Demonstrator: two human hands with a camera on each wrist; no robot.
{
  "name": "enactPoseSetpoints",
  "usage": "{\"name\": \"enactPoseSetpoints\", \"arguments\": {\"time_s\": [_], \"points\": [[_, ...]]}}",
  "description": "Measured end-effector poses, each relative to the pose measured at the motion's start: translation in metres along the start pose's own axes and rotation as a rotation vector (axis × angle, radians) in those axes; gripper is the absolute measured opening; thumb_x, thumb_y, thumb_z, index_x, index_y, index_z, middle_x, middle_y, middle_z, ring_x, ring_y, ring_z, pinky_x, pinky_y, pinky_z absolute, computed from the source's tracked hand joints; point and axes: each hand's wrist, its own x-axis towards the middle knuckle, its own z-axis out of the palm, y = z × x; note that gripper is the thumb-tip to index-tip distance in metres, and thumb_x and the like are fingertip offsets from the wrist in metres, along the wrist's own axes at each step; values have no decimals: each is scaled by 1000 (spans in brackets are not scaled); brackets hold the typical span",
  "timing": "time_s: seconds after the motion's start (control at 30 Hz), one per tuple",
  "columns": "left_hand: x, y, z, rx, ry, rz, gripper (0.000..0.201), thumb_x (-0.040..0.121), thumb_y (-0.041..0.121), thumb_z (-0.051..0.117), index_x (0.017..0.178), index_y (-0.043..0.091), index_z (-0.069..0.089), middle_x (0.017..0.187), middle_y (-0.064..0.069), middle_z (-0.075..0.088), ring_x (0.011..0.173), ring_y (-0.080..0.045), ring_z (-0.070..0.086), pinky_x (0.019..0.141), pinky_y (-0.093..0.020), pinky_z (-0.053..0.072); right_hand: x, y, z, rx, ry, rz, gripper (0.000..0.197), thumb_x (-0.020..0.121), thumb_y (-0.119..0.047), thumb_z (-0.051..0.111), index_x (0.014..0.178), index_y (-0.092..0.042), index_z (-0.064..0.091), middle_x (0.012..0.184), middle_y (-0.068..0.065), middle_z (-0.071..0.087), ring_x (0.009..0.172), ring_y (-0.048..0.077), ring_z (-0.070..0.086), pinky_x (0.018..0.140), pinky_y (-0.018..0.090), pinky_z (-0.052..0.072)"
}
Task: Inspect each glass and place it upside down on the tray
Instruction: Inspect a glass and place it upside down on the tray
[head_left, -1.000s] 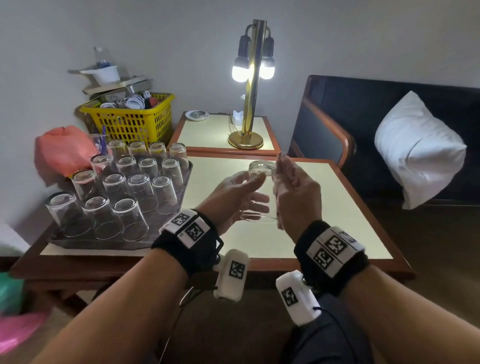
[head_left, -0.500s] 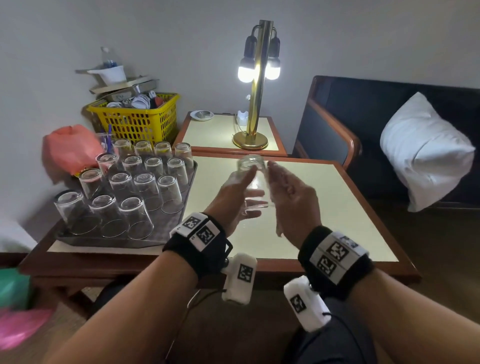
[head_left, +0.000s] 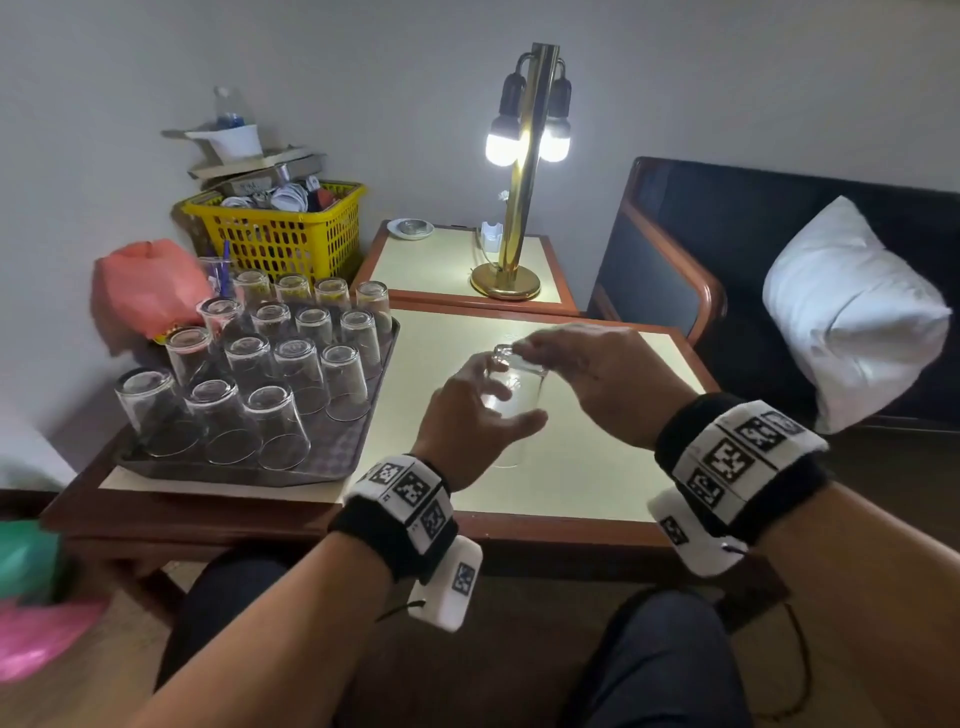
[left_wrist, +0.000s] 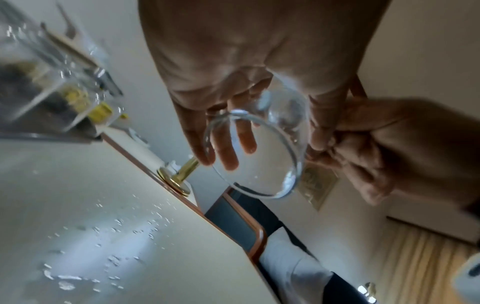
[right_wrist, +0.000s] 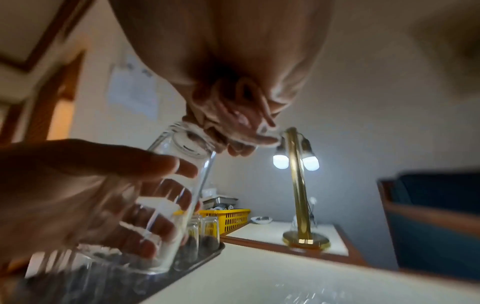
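I have the glass (head_left: 511, 395) up in the air over the cream table (head_left: 582, 467), base up, mouth down, tilted a little. My right hand (head_left: 602, 384) comes over the top, and its fingertips (right_wrist: 241, 131) pinch the thick base. My left hand (head_left: 467, 421) sits against the side of the glass, fingers (left_wrist: 228, 148) long and loosely spread along the wall, thumb across the near side; it looks more a steadying touch than a squeeze. From the left wrist I see straight into the open rim, my fingers showing through the clear wall. The glass hangs clear of the tabletop, to the right of the tray (head_left: 332, 457) and apart from it.

The dark tray lies at the left end of the table, and it carries rows of upturned glasses (head_left: 296, 374), standing close together. Water droplets (left_wrist: 111, 257) glint on the tabletop below my left wrist. Behind the tray stands a yellow basket (head_left: 280, 236) piled with odds and ends. On the small table beyond, the brass lamp (head_left: 524, 171) burns with both bulbs lit.
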Motion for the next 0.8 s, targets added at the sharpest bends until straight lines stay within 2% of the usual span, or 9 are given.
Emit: {"name": "enactPoseSetpoints", "arguments": {"time_s": [0.07,0.17,0.3,0.43,0.53,0.6,0.67,0.73,0.8], "points": [[-9,-5,-2,94,54,32,77,75,40,91,140,22,53,114,3,72,96,-16,72,86,-39,62,-3,0,4,-113,-41,-94,23,97,-8,66,118,-13,75,110,1,75,94,15,70,86,30,60],[-21,1,4,200,91,88,79,79,40,88,144,23,48,119,2,71,98,-17,70,86,-32,59,0,-5,6,-172,-8,-127,24,95,-6,68,117,-12,75,109,4,75,94,21,71,83,40,62],[-24,-4,4,242,208,112,76,80,38,87,143,20,48,118,-2,70,101,-21,69,85,-28,53,-8,-15,17,-178,-19,-202,26,93,-8,70,118,-14,74,108,3,74,94,22,69,81,38,62],[-34,-7,12,256,234,158,77,80,39,87,144,18,48,119,-3,71,100,-19,69,82,-21,47,-12,-9,18,-260,14,-150,29,90,-4,73,117,-15,74,110,4,74,96,25,69,80,43,62],[-30,-8,11,260,248,182,78,80,37,87,144,16,47,120,-5,70,101,-20,68,85,-27,52,-12,-16,24,-257,27,-187,31,89,-7,75,118,-16,73,113,3,74,100,24,69,83,41,62],[-28,-11,5,265,269,194,77,80,38,87,143,16,48,120,-5,71,101,-20,68,83,-25,49,-15,-14,24,-249,14,-212,31,89,-3,75,117,-17,73,112,2,74,98,24,69,82,38,62],[-31,-12,7,270,262,204,78,81,40,87,144,17,47,120,-4,71,101,-19,68,83,-24,48,-12,-8,20,-289,35,-173,33,88,-1,75,117,-17,73,113,3,74,99,26,69,81,42,63],[-31,-12,12,276,245,206,78,81,39,87,144,17,46,119,-4,70,100,-20,68,84,-26,51,-9,-9,24,-294,61,-150,32,88,-4,75,118,-16,73,114,4,74,101,27,68,82,44,62],[-27,-15,12,270,249,197,77,80,37,87,142,17,47,117,-4,70,99,-21,69,85,-30,55,-12,-14,32,-221,47,-168,30,90,-6,73,118,-16,73,114,2,73,100,24,68,84,40,61]]}}
